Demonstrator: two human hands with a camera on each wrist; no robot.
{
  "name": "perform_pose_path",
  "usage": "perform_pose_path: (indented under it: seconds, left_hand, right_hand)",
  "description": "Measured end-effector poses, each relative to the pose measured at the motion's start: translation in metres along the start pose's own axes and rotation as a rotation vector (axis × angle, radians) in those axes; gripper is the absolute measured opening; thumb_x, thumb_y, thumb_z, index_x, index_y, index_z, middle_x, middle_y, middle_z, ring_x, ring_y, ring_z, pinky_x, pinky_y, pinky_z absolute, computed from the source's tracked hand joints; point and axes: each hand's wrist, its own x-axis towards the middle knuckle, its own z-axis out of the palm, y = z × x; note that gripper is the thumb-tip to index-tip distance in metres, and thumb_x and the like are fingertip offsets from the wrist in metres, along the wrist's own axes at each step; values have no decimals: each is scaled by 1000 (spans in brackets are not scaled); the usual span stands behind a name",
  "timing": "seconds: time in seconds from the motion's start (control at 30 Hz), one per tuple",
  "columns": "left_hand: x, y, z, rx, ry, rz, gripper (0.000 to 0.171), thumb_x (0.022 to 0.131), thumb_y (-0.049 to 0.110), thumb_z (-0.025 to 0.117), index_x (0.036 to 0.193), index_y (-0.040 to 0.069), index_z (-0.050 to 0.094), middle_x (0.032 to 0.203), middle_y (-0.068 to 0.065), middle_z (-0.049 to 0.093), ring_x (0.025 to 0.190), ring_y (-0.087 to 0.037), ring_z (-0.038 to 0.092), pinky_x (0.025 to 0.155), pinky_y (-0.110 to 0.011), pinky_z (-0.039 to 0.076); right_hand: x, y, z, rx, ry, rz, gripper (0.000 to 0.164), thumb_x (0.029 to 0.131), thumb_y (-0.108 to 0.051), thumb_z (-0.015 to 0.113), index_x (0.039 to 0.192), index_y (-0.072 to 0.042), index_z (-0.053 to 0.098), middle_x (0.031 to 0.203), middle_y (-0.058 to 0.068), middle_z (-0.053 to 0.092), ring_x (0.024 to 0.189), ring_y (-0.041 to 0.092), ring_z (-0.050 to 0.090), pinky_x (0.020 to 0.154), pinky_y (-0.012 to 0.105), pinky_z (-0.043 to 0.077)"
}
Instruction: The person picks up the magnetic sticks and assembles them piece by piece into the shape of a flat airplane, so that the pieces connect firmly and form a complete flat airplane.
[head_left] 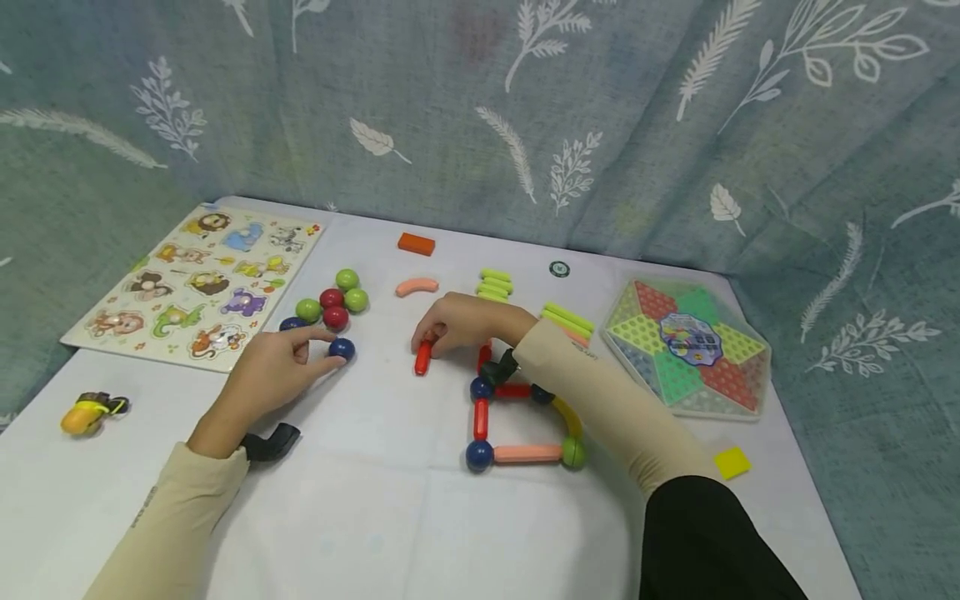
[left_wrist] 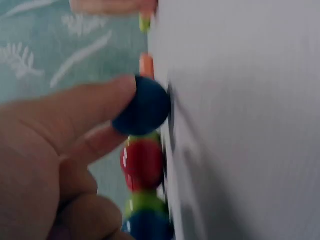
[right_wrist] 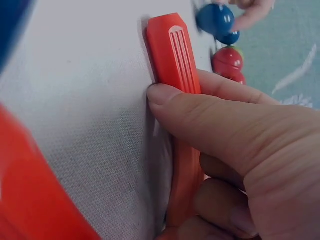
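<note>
My left hand point(head_left: 273, 371) pinches a dark blue ball point(head_left: 342, 349) between thumb and forefinger, close to the tabletop. A red stick point(head_left: 422, 358) with a ribbed side is held between the thumb and fingers of my right hand point(head_left: 467, 321); in the right wrist view the stick point(right_wrist: 175, 55) lies along the cloth. Below my right wrist is a frame of balls and sticks: a blue ball point(head_left: 479, 455), a pink stick point(head_left: 527, 453), a green ball point(head_left: 573, 453), red sticks and a curved yellow one point(head_left: 570, 417). My right forearm hides part of it.
Green and red balls point(head_left: 335, 318) cluster beyond my left hand, near an animal puzzle board point(head_left: 168, 287). Yellow-green sticks point(head_left: 493, 285) and a star-patterned game box point(head_left: 686, 346) are right. A black curved piece point(head_left: 273, 442) lies by my left wrist.
</note>
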Motion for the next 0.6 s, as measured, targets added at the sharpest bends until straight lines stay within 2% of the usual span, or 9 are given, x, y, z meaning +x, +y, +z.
perform_pose_path:
  seconds: [0.13,0.23,0.4,0.5,0.6]
  left_hand:
    - [-3,16,12,-96,-113,83,37,76,48,74,105,26,68,53,5,40,49,-12,36,44,-27,28]
    - [-5,28,19,-164,-166,166,34,75,48,74,104,31,68,52,8,37,48,-8,35,44,-25,28]
    - [-6,46,27,-218,-188,307,30,74,42,77,102,32,68,52,11,33,48,-5,31,45,-23,27]
    - [-8,52,33,-219,-199,335,30,75,39,77,103,33,68,52,13,33,48,-3,30,46,-22,27]
    - [-10,55,39,-208,-193,332,32,76,38,77,106,35,68,52,13,34,48,-3,31,46,-22,27]
  right_hand:
    - [1,4,1,32,5,-18,23,84,-18,71,106,-28,71,88,-7,61,77,9,49,68,23,41]
    - [1,5,-1,39,5,-28,23,84,-18,71,106,-27,71,85,-8,61,75,10,48,66,23,40]
    - [0,5,-5,37,16,-39,23,84,-17,72,105,-26,71,84,-8,61,74,10,48,66,23,40]
    - [0,5,-5,40,4,-48,24,83,-17,72,105,-26,71,82,-8,61,71,10,46,64,22,38]
    - [0,5,-6,63,-27,-61,24,84,-17,72,106,-25,71,80,-7,61,68,10,44,63,22,35]
